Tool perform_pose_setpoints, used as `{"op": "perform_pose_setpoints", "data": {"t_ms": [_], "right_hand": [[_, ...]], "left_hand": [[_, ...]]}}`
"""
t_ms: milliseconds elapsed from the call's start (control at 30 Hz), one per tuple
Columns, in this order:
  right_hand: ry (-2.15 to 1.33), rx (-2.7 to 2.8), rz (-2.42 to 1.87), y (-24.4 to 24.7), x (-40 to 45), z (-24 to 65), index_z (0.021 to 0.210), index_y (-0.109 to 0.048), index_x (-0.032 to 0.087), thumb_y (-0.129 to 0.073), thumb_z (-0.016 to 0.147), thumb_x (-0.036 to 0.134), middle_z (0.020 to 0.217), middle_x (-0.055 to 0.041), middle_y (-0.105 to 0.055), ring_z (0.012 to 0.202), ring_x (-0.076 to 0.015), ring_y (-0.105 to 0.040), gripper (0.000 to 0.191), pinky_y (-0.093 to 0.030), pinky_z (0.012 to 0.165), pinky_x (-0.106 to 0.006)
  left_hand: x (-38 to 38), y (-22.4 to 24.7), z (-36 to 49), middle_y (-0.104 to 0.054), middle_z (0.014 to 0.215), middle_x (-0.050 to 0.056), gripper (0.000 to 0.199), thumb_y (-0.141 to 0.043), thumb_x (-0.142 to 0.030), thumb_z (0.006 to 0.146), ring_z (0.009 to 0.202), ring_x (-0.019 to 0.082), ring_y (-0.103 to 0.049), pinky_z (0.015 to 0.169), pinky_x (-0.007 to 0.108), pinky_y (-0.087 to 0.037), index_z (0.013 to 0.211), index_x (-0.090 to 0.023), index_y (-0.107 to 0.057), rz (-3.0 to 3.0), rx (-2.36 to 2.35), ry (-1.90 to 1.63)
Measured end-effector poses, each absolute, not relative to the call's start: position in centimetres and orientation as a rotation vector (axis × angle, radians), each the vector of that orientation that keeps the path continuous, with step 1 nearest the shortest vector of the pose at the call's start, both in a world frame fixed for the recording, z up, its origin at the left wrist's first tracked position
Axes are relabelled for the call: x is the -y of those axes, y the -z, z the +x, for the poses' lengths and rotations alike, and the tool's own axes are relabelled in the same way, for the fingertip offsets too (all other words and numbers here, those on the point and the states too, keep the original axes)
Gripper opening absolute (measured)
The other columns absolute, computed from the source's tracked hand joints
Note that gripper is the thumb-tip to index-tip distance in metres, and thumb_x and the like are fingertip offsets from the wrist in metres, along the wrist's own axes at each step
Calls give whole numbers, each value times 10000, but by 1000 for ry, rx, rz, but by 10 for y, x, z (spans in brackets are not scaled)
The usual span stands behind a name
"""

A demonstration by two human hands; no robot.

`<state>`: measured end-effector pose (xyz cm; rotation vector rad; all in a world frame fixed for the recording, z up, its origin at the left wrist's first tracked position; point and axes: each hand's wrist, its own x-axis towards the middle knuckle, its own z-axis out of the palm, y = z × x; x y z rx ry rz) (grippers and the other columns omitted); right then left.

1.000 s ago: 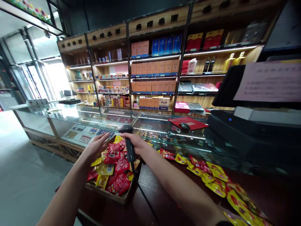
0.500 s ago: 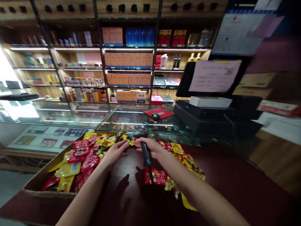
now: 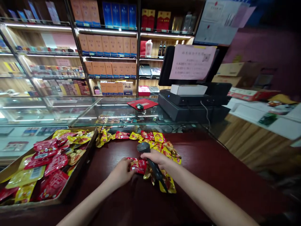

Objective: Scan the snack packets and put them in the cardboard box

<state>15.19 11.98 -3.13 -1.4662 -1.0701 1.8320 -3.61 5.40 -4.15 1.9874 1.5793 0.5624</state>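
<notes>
My right hand (image 3: 156, 158) is wrapped round a black handheld barcode scanner (image 3: 154, 169), its head tilted up and its handle pointing down towards me. Close on its left, my left hand (image 3: 122, 171) has its fingers closed on the edge of a red snack packet (image 3: 140, 166). Gold and yellow packets (image 3: 168, 183) lie under and beside the scanner. More red and yellow packets (image 3: 158, 137) form a curved row on the dark table. At the left, an open cardboard box (image 3: 81, 160) holds many red and yellow packets.
Behind the dark red table (image 3: 199, 175) is a glass counter (image 3: 113, 110) with a mouse (image 3: 139, 106) on a red mat (image 3: 150, 103). A monitor with a pink paper (image 3: 192, 62) stands at the right. Shelves of boxed goods (image 3: 108, 45) line the back.
Both hands have come nearer from the far row, the scanner staying in my right. My left hand now grips the red packet. The view has turned right, so the box sits further left.
</notes>
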Motion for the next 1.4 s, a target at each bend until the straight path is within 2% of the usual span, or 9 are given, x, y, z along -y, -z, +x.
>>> {"op": "perform_pose_setpoints", "data": {"t_ms": [100,267,333,467,600,733,867,1067,1400], "right_hand": [[-1904,983,-1456,33,-139,143,682,-592,127,-618,730,126,532,18,-586,448,-68,-499,55,-412,462,-168],[-2126,794,-1376,29,-180,134,716,-560,128,-509,792,163,561,-38,-613,467,-102,-552,98,-501,518,-209],[-2181,751,-1309,25,-191,130,727,-551,136,-506,787,175,600,-55,-641,491,-114,-577,85,-528,555,-232],[-2222,690,-1060,21,-198,116,774,-566,141,-501,778,173,727,-74,-698,660,-150,-665,73,-559,724,-313],[-2163,822,-962,22,-197,100,799,-600,123,-528,760,155,850,-111,-720,816,-169,-683,87,-544,791,-329],[-1973,985,-991,17,-193,90,815,-628,124,-598,725,151,900,-103,-713,823,-157,-675,99,-547,730,-272],[-1860,1049,-1011,10,-185,85,780,-631,134,-645,696,165,828,-67,-698,714,-137,-662,90,-553,630,-245],[-1881,1238,-1175,22,-161,62,668,-574,142,-592,721,253,451,9,-558,350,-103,-493,124,-421,344,-212],[-1787,1469,-1250,29,-131,43,705,-497,195,-583,746,252,410,46,-532,315,-111,-478,111,-393,332,-207]], "left_hand": [[-85,54,-40,-656,880,106,372,-589,-375,780,752,201,-627,705,284,-462,1051,-146,-705,1872,-1673,-672],[-138,70,-57,-655,708,64,399,-613,-424,796,483,138,-588,525,263,-490,1025,-106,-689,1248,-1570,-844],[-151,68,-62,-655,711,74,424,-655,-452,768,534,144,-613,541,270,-526,991,-93,-688,1095,-1448,-942],[-164,60,-73,-680,930,130,463,-719,-453,721,764,192,-672,646,326,-582,1040,-124,-654,882,-1161,-1109],[-173,68,-85,-679,966,126,382,-770,-316,701,753,171,-676,621,282,-580,1002,-125,-632,802,-1037,-1122],[-181,79,-93,-692,933,93,376,-793,-130,645,730,167,-685,640,280,-581,981,-129,-624,742,-974,-1156],[-187,80,-100,-708,944,105,335,-746,-75,668,788,188,-697,690,277,-577,985,-115,-643,698,-881,-1215],[-192,76,-110,-715,979,96,291,-746,-110,678,768,164,-692,662,252,-577,959,-123,-673,640,-912,-1350],[-194,45,-118,-710,969,57,369,-768,-244,689,719,132,-670,634,240,-553,1033,-174,-652,709,-953,-1483]]}}
